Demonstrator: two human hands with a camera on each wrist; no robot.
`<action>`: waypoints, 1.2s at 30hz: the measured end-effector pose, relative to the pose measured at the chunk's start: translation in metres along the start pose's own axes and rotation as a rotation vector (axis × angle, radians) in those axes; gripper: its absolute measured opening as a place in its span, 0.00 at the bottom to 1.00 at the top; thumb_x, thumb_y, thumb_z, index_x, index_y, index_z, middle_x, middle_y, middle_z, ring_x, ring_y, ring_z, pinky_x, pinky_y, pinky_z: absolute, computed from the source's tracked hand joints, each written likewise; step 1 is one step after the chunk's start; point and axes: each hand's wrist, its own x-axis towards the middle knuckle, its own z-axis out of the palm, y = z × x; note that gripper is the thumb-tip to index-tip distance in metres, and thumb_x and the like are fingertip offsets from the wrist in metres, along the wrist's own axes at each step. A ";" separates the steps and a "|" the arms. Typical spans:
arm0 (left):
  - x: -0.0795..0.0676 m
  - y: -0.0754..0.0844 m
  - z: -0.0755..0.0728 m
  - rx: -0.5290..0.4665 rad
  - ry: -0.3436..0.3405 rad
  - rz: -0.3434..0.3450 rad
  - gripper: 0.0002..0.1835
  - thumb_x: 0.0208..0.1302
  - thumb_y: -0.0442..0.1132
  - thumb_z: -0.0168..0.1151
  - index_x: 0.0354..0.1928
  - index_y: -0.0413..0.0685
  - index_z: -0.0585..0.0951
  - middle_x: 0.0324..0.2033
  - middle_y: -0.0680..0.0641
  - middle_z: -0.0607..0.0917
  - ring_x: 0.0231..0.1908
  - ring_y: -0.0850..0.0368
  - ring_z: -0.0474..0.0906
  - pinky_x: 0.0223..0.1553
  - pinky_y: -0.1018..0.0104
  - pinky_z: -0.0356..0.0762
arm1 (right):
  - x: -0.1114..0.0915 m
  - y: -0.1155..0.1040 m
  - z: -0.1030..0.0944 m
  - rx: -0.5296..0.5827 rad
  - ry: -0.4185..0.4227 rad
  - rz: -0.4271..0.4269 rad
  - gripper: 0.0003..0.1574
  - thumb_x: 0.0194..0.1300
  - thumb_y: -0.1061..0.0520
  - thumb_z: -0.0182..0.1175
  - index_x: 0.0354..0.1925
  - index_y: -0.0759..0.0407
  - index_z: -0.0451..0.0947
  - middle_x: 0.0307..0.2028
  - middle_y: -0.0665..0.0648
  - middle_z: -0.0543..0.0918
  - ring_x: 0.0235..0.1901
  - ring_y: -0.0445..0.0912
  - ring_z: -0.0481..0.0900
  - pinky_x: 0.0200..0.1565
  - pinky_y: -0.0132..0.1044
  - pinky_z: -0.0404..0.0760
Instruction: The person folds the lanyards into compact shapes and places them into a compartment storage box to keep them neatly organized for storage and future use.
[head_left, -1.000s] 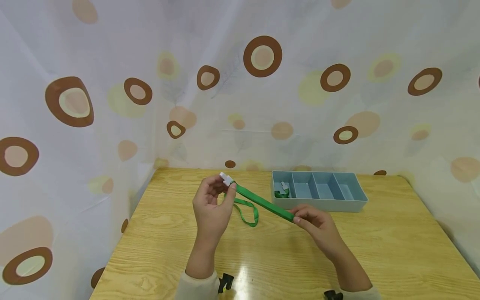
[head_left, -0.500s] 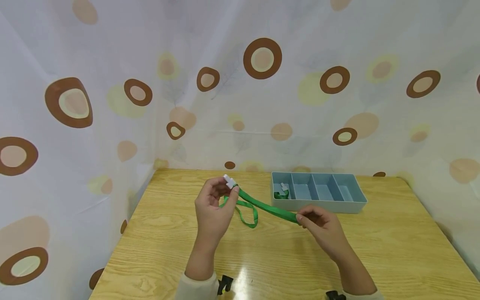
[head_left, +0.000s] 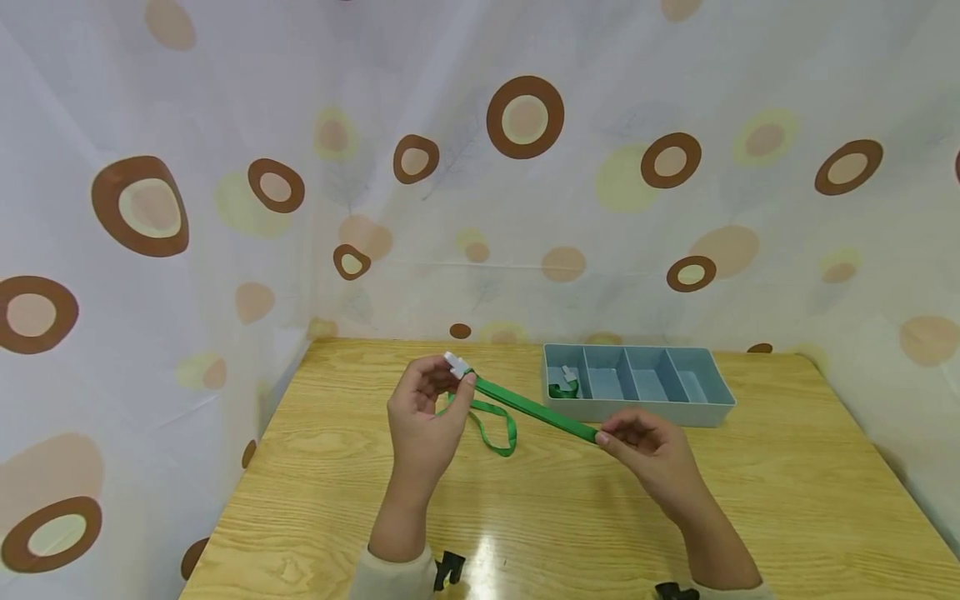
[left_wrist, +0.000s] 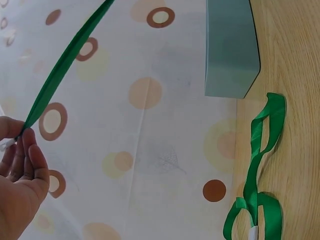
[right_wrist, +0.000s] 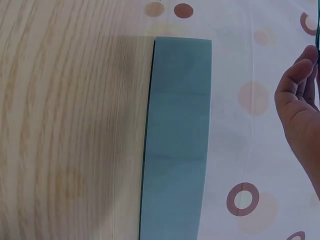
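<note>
A green lanyard (head_left: 536, 408) with a white plastic clip (head_left: 457, 365) is stretched between both hands above the table. My left hand (head_left: 429, 417) pinches it at the clip end between thumb and fingers. At the lower, far end, my right hand (head_left: 648, 454) pinches the folded strap. In the left wrist view the strap (left_wrist: 65, 65) runs up and away from the left fingers. On the table behind the left hand lies a second green lanyard (head_left: 501, 446), loosely looped; a bit of its white end (left_wrist: 253, 233) shows in the left wrist view.
At the back right of the wooden table (head_left: 337, 500) stands a blue-grey divided box (head_left: 645, 410). Its leftmost compartment holds another green lanyard (head_left: 564, 389) with a white clip. A patterned cloth (head_left: 480, 200) hangs behind the table and at its sides.
My right hand has shifted slightly right and down with the strap's end. The strap sagged half a second ago and is straight now. The left hand has barely moved.
</note>
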 end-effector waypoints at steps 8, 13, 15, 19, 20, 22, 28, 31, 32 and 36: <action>-0.001 0.001 0.002 -0.002 0.004 -0.024 0.13 0.67 0.21 0.68 0.50 0.32 0.79 0.42 0.35 0.85 0.42 0.63 0.84 0.47 0.71 0.86 | -0.002 0.001 -0.002 0.061 0.008 0.002 0.09 0.71 0.73 0.64 0.48 0.77 0.77 0.42 0.48 0.86 0.42 0.40 0.85 0.44 0.30 0.88; -0.004 0.002 0.004 0.003 -0.010 -0.046 0.12 0.67 0.23 0.68 0.51 0.33 0.80 0.43 0.35 0.85 0.42 0.61 0.84 0.47 0.71 0.86 | -0.003 -0.002 0.001 0.027 0.044 0.017 0.09 0.69 0.73 0.66 0.45 0.76 0.78 0.39 0.47 0.86 0.40 0.39 0.85 0.43 0.30 0.88; -0.005 0.002 0.005 0.007 -0.020 -0.055 0.12 0.68 0.24 0.69 0.50 0.34 0.80 0.44 0.36 0.85 0.42 0.61 0.84 0.46 0.71 0.86 | -0.003 -0.004 0.003 0.005 0.056 0.008 0.08 0.67 0.74 0.66 0.44 0.75 0.78 0.38 0.47 0.85 0.39 0.39 0.85 0.41 0.30 0.88; -0.006 0.002 0.008 0.018 -0.040 -0.069 0.12 0.67 0.24 0.69 0.50 0.35 0.80 0.44 0.37 0.86 0.42 0.60 0.84 0.46 0.70 0.86 | -0.001 -0.006 0.007 -0.037 0.063 -0.026 0.11 0.66 0.77 0.65 0.46 0.75 0.78 0.39 0.48 0.85 0.39 0.38 0.84 0.40 0.28 0.87; -0.007 0.002 0.008 0.021 -0.047 -0.072 0.12 0.67 0.24 0.69 0.50 0.35 0.80 0.44 0.38 0.86 0.42 0.60 0.84 0.46 0.70 0.86 | 0.000 -0.007 0.008 -0.044 0.064 -0.033 0.12 0.66 0.77 0.64 0.47 0.75 0.77 0.39 0.50 0.85 0.39 0.38 0.84 0.41 0.28 0.87; -0.008 0.002 0.010 0.028 -0.060 -0.080 0.12 0.67 0.24 0.70 0.50 0.35 0.80 0.44 0.38 0.86 0.42 0.60 0.84 0.46 0.70 0.86 | 0.002 -0.008 0.010 -0.053 0.063 -0.046 0.14 0.66 0.78 0.63 0.49 0.75 0.76 0.40 0.52 0.85 0.39 0.38 0.84 0.41 0.28 0.87; -0.012 0.000 0.016 0.044 -0.097 -0.106 0.12 0.68 0.26 0.70 0.51 0.39 0.80 0.44 0.39 0.86 0.41 0.61 0.84 0.47 0.68 0.87 | 0.007 -0.012 0.015 -0.040 0.057 -0.101 0.16 0.66 0.79 0.62 0.51 0.75 0.76 0.40 0.58 0.87 0.40 0.41 0.86 0.42 0.29 0.88; -0.013 -0.003 0.019 0.051 -0.110 -0.106 0.13 0.68 0.26 0.71 0.50 0.41 0.81 0.42 0.40 0.87 0.41 0.59 0.84 0.47 0.68 0.87 | 0.010 -0.015 0.018 -0.005 0.042 -0.153 0.15 0.66 0.80 0.62 0.51 0.77 0.76 0.40 0.56 0.89 0.41 0.43 0.87 0.43 0.29 0.88; -0.014 -0.003 0.020 0.054 -0.114 -0.107 0.13 0.68 0.26 0.71 0.50 0.41 0.81 0.42 0.41 0.87 0.40 0.59 0.84 0.46 0.67 0.87 | 0.010 -0.016 0.019 0.009 0.036 -0.169 0.15 0.66 0.80 0.62 0.51 0.78 0.76 0.40 0.56 0.89 0.41 0.43 0.88 0.44 0.30 0.88; -0.015 -0.003 0.023 0.063 -0.139 -0.108 0.12 0.68 0.27 0.71 0.50 0.43 0.81 0.41 0.42 0.88 0.39 0.56 0.85 0.45 0.67 0.87 | 0.013 -0.019 0.022 0.056 0.011 -0.209 0.16 0.66 0.80 0.61 0.51 0.79 0.75 0.41 0.55 0.90 0.42 0.44 0.88 0.45 0.30 0.88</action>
